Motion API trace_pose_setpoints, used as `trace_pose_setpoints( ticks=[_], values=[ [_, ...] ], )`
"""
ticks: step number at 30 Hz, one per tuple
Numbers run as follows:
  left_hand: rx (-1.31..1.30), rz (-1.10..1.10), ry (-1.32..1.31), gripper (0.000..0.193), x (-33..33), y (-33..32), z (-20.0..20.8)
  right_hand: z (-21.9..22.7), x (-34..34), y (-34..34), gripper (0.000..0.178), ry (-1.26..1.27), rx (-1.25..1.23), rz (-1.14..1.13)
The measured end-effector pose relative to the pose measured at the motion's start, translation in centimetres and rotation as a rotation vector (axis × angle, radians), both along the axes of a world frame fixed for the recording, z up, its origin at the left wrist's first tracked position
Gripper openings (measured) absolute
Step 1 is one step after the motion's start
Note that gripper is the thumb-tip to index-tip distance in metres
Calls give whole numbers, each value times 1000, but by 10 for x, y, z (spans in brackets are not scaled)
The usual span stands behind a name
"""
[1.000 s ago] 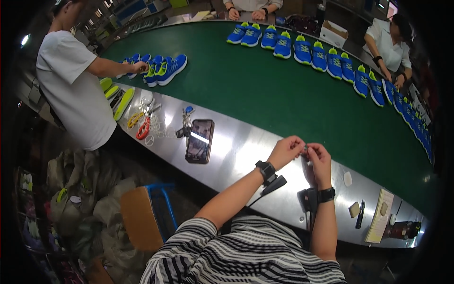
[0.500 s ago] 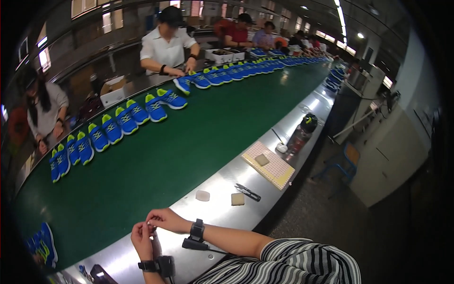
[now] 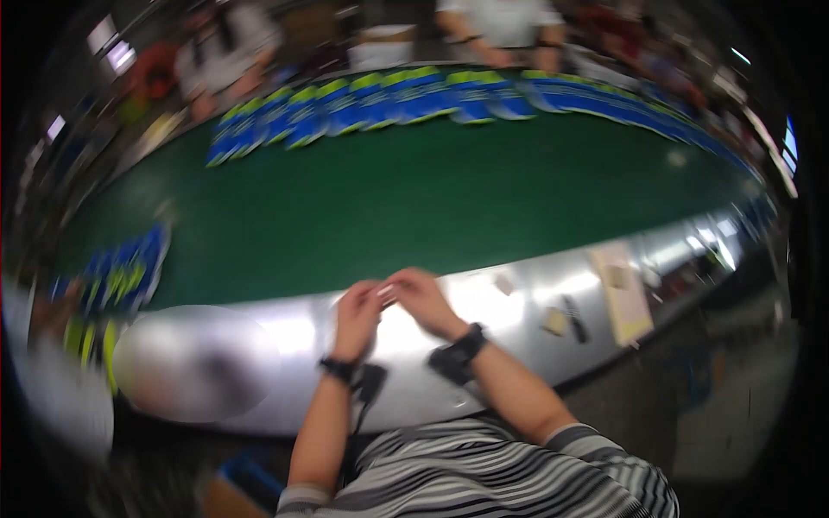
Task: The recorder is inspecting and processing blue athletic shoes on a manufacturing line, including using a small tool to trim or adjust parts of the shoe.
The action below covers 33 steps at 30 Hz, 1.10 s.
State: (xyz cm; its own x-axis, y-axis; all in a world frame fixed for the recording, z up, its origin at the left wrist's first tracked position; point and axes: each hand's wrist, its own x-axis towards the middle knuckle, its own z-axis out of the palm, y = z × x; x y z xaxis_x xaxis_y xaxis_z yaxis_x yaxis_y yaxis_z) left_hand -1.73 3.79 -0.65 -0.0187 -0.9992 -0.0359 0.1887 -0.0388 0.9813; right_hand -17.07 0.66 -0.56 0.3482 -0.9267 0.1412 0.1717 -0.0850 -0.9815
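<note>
My left hand point(image 3: 354, 319) and my right hand point(image 3: 421, 300) meet fingertip to fingertip over the shiny metal ledge point(image 3: 315, 332). Both are pinched closed around something small and whitish point(image 3: 385, 293), too blurred to name. Each wrist wears a black strap with a dark box. Right of my hands, a pale pinkish pad point(image 3: 503, 284) and a beige square pad point(image 3: 554, 322) lie on the metal, with black thread snips point(image 3: 574, 319) beside the beige one.
Beyond the ledge runs a green conveyor belt point(image 3: 414, 190). Blue-and-lime sneakers point(image 3: 337, 108) line its far side, and more sneakers point(image 3: 129, 268) sit at left. A pink-and-yellow board point(image 3: 630, 311) lies at right. Several people sit or stand across the belt; another person is at left.
The view has swung to the left and blurred, showing more of the near sneakers and a person at left. My hands stay together, pinched at the fingertips.
</note>
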Motion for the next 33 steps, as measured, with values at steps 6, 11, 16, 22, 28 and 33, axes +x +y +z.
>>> trace_pose_setpoints(
  ticks=[6, 11, 16, 22, 28, 33],
  values=[
    [-16, 41, -118, 19, 1, 10, 27, 32, -1, 11, 14, 73, 137, 25],
    [4, 57, -202, 18, 3, 10, 24, 21, -2, 6, 15, 123, 84, 42],
    [-63, 85, -129, 15, 1, 9, 22, 25, -2, 7, 15, 122, 107, 41],
    [-24, 46, -187, 17, 3, 10, 25, 24, -3, 6, 15, 127, 97, 29],
    [-50, 75, -190, 18, 7, 11, 27, 27, 2, 5, 16, 139, 81, 47],
    [-188, 131, -328, 19, 41, 3, 51, 21, 1, 6, 15, 175, 94, -17]
  ],
)
